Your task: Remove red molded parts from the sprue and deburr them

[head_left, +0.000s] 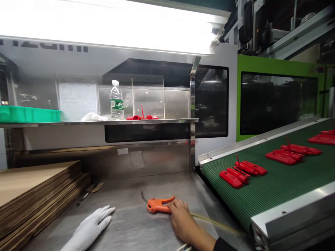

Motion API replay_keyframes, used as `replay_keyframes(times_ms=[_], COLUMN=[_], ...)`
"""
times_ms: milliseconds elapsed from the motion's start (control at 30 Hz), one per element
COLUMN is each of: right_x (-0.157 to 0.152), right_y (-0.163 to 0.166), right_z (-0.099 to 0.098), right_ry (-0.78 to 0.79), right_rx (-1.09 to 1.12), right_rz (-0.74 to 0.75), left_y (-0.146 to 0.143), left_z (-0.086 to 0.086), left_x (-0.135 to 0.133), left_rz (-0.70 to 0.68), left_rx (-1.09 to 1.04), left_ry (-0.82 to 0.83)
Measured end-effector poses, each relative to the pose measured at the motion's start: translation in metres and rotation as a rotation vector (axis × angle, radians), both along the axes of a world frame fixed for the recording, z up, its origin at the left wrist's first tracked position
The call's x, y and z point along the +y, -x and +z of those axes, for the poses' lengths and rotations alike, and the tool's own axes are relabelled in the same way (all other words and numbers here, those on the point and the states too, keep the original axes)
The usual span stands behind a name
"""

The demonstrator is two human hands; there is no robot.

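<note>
My right hand (183,219) is bare and rests on the steel table (136,223), its fingers touching the handle end of an orange air blow gun (158,205) that lies flat with its thin nozzle pointing left. A yellowish hose (217,225) runs off to the right from the gun. My left hand (90,228) wears a white glove and lies flat on the table with fingers spread, holding nothing.
A stack of flat cardboard sheets (34,197) fills the left. A knife (86,195) lies beside it. A green conveyor belt (277,181) on the right carries red plastic parts (242,172). A shelf (99,122) above holds a water bottle (116,101), a green tray (28,114) and red parts.
</note>
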State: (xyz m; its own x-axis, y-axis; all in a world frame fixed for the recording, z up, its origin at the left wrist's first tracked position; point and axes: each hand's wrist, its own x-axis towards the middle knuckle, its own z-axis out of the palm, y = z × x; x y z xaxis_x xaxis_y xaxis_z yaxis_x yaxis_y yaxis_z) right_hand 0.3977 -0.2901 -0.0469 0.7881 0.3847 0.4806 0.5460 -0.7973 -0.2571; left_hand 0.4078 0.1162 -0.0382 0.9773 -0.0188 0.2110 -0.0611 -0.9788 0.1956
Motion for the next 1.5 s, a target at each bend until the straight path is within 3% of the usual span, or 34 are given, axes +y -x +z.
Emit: replay_keyframes(times_ms=[833, 1233, 1500], right_x=[-0.006, -0.01, -0.012], right_y=[-0.001, 0.0, 0.001], right_z=[0.002, 0.007, 0.01], right_ry=[0.136, 0.202, 0.242], right_rx=[-0.048, -0.05, -0.027], right_rz=[-0.005, -0.004, -0.026], left_y=[0.015, 0.009, 0.013], left_z=[0.019, 0.013, 0.019], left_x=[-0.017, -0.016, -0.023], left_rz=[-0.074, -0.112, -0.138], left_rx=[-0.006, -0.001, 0.02], left_ry=[0.04, 0.087, 0.1])
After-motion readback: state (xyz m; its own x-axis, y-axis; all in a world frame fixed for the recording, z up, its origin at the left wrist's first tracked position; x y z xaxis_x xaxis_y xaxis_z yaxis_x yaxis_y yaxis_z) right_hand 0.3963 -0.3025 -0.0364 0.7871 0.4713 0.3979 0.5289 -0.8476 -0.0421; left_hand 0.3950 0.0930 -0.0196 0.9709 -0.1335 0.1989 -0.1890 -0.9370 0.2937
